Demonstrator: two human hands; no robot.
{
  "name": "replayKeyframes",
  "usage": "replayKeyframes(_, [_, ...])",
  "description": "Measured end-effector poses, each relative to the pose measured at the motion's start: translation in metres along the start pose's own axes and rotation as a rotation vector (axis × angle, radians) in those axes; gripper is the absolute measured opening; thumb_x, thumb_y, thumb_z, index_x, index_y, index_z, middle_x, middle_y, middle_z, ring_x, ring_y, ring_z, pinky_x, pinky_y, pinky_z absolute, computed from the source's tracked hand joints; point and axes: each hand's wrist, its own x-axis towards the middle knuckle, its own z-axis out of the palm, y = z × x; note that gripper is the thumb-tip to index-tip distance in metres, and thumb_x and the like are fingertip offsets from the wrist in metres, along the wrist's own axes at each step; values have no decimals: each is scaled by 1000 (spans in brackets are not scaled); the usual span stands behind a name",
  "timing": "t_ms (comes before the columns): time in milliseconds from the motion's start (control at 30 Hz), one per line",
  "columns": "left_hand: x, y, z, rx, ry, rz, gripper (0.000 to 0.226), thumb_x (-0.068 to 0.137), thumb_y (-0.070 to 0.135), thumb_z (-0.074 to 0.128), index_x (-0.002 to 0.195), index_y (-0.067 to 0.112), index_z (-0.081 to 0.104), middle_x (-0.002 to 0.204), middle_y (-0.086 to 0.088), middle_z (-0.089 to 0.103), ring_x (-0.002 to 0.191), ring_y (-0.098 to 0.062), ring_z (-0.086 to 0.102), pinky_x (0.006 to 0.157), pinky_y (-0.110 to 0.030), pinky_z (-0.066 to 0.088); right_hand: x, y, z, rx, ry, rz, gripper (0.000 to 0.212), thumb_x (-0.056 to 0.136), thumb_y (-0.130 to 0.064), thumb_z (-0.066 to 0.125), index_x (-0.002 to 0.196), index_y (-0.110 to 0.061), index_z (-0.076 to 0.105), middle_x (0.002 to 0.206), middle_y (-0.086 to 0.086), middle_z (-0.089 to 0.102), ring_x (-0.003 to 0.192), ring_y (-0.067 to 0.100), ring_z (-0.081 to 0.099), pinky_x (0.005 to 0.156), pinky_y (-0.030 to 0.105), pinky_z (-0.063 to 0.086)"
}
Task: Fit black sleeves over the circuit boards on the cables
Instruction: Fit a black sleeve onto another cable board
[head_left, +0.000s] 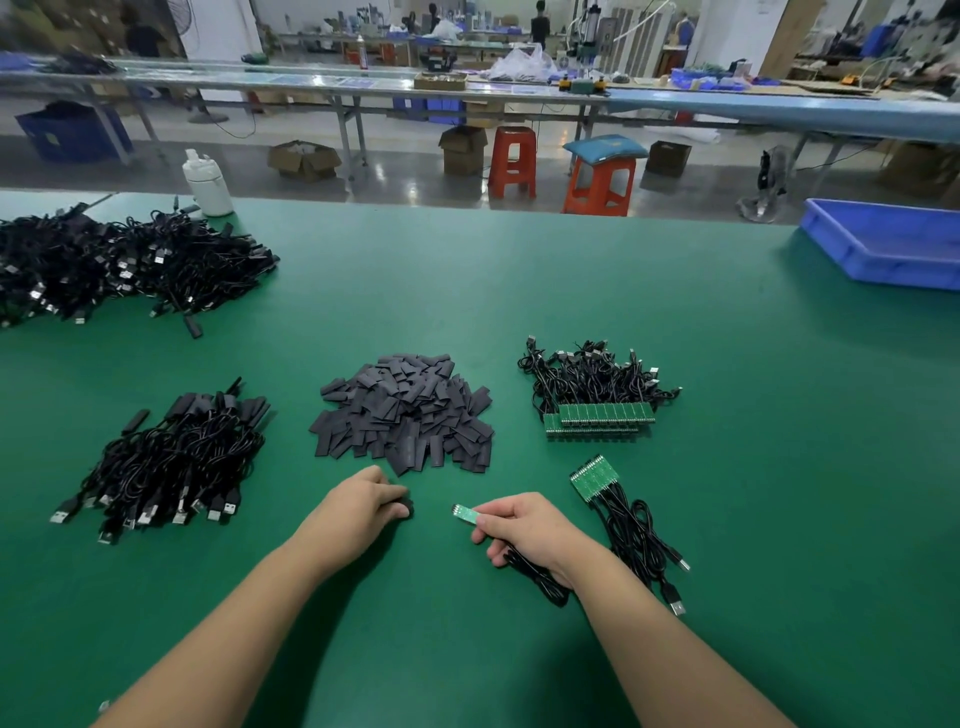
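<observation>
- Head view: the right hand (524, 525) pinches a small green circuit board (466, 513) by its cable end, bare tip pointing left, with the thin black cable (535, 574) trailing under the palm.
- The left hand (366, 501) curls its fingers round one flat black sleeve (407, 506), just below the heap of loose black sleeves (405, 410) on the green table mat (727, 364).
- Board and sleeve are near each other, not yet touching.
- To do it well, I'd squeeze the sleeve's edges so its mouth opens, line it up with the board's tip, then slide it on straight until the board is covered.
</observation>
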Motion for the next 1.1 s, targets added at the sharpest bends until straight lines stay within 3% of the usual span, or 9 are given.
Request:
replayKeyframes(167, [-3, -1, -6, 204, -22, 48, 33, 98, 40, 53, 130, 35, 60, 109, 11, 54, 99, -13, 59, 79, -26, 47, -1, 0, 0, -18, -7, -8, 22, 99, -14, 60, 119, -9, 67, 86, 0, 74, 61, 9, 62, 64, 21, 54])
replayKeyframes(267, [-1, -1, -7, 272, -5, 133, 29, 98, 41, 52, 125, 38, 62, 116, 12, 57, 108, -11, 56, 83, -28, 49, 0, 0, 0, -11, -11, -3, 22, 99, -14, 60, 118, -8, 68, 85, 0, 74, 59, 9, 62, 61, 20, 53])
replayKeyframes(533, [-6, 19, 9, -146, 127, 201, 23, 94, 30, 65, 113, 20, 74, 106, 8, 72, 94, -11, 67, 88, -26, 50, 1, 3, 1, -7, -25, -23, 15, 99, -22, 60, 102, -14, 71, 81, 0, 74, 54, 11, 58, 54, 21, 50])
replayKeyframes(700, [-11, 26, 18, -231, 175, 178, 20, 91, 26, 69, 110, 20, 76, 102, 8, 73, 92, -7, 66, 89, -24, 50, 2, 6, 0, 16, -16, -35, 15, 99, -22, 60, 101, -13, 72, 82, 1, 74, 54, 12, 58, 55, 23, 51])
replayKeyframes(833, [-15, 30, 20, -301, 213, 129, 19, 88, 26, 73, 107, 24, 76, 95, 13, 74, 86, 2, 64, 84, -15, 48, 3, 8, 0, 6, -20, -31, 15, 98, -23, 60, 100, -14, 72, 84, 3, 75, 55, 12, 58, 56, 23, 51])
replayKeyframes(1100, [-19, 34, 23, -353, 226, 71, 21, 84, 26, 77, 105, 27, 77, 89, 17, 72, 83, 3, 62, 77, -6, 43, 2, 8, -1, -3, -19, -38, 15, 99, -22, 60, 101, -14, 72, 85, 3, 76, 55, 11, 59, 56, 23, 52])
